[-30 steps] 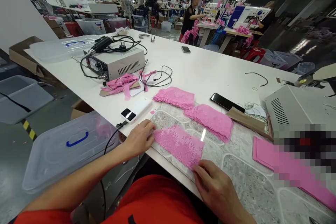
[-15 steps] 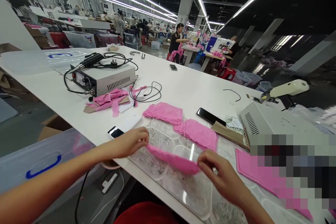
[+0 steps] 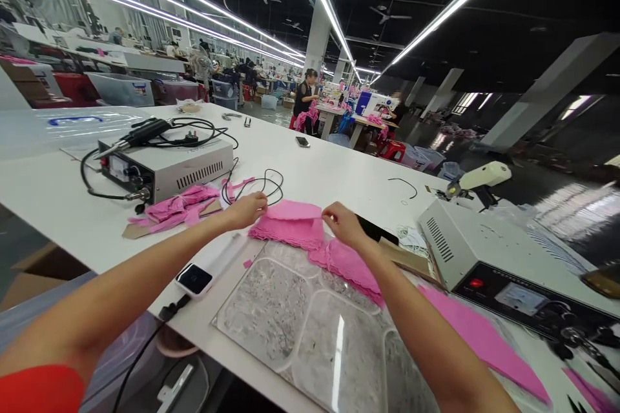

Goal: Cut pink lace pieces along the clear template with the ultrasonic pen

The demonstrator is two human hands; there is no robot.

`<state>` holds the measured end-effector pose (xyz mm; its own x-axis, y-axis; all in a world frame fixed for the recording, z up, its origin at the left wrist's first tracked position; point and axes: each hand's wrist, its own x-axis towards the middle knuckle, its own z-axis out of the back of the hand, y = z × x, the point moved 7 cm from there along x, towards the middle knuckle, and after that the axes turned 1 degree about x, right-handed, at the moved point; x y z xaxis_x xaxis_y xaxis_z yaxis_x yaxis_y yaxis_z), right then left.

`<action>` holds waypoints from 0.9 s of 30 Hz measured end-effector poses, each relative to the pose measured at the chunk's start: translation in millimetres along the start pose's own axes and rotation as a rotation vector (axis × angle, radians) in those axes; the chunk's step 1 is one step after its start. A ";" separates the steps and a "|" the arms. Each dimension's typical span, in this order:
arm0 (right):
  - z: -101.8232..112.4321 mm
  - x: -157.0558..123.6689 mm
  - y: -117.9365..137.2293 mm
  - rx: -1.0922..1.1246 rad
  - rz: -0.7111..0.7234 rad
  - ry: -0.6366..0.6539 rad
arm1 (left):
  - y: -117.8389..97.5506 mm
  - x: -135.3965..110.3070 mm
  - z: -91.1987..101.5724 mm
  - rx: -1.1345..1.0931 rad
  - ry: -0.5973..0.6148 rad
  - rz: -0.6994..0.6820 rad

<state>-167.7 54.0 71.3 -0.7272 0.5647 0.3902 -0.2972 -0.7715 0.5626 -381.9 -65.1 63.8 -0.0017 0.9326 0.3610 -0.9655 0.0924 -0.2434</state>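
My left hand [image 3: 248,210] and my right hand [image 3: 341,222] each pinch an end of one pink fabric piece [image 3: 293,210]. The piece is stretched between them over the far-left stack of pink fabric pieces [image 3: 285,233], whose near edge is scalloped. Just right of that stack lies a second pink stack [image 3: 346,266], partly covered by my right forearm. Nearer to me is a clear plastic sheet [image 3: 264,310] with rounded panel outlines, lying on the table with nothing on its two front panels. Flat pink pieces [image 3: 489,335] lie to the right of my right arm.
A grey control box [image 3: 169,164] with a handheld tool and black cables stands at left, pink scraps [image 3: 181,203] before it. A second box [image 3: 504,258] stands at right. A small screen device [image 3: 194,279] sits near the front edge. A dark phone [image 3: 375,230] lies behind my right wrist.
Both hands have moved away from me, carrying the pink piece from above the clear sheet to the far-left stack. The view has shifted, showing more of the right-hand box.
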 end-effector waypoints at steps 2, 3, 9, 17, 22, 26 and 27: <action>-15.6 -14.3 -8.9 0.007 -0.017 0.035 | -1.8 -12.2 -11.3 0.012 0.012 -0.030; -17.4 -23.0 -13.6 0.010 -0.036 0.030 | -5.8 -16.7 -14.5 0.016 0.008 -0.045; 21.6 -89.8 -29.0 0.004 -0.144 -0.046 | -94.6 -18.4 -39.5 -0.022 0.055 -0.265; 25.6 -142.4 -25.3 -0.103 -0.063 -0.019 | -190.3 10.1 -99.6 0.024 0.080 -0.351; 19.7 -144.3 -29.5 -0.152 -0.046 -0.082 | -174.1 24.2 -97.6 0.041 0.034 -0.253; 23.3 -143.4 -32.2 -0.223 -0.057 -0.189 | -165.0 28.9 -89.1 0.010 -0.009 -0.215; 26.4 -143.8 -33.9 -0.248 -0.064 -0.218 | -164.4 28.7 -87.1 0.000 -0.021 -0.218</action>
<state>-36.7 6.7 15.3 -0.5605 0.6429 0.5220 -0.4991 -0.7652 0.4066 -200.6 -23.2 35.7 0.2013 0.8832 0.4235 -0.9438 0.2906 -0.1573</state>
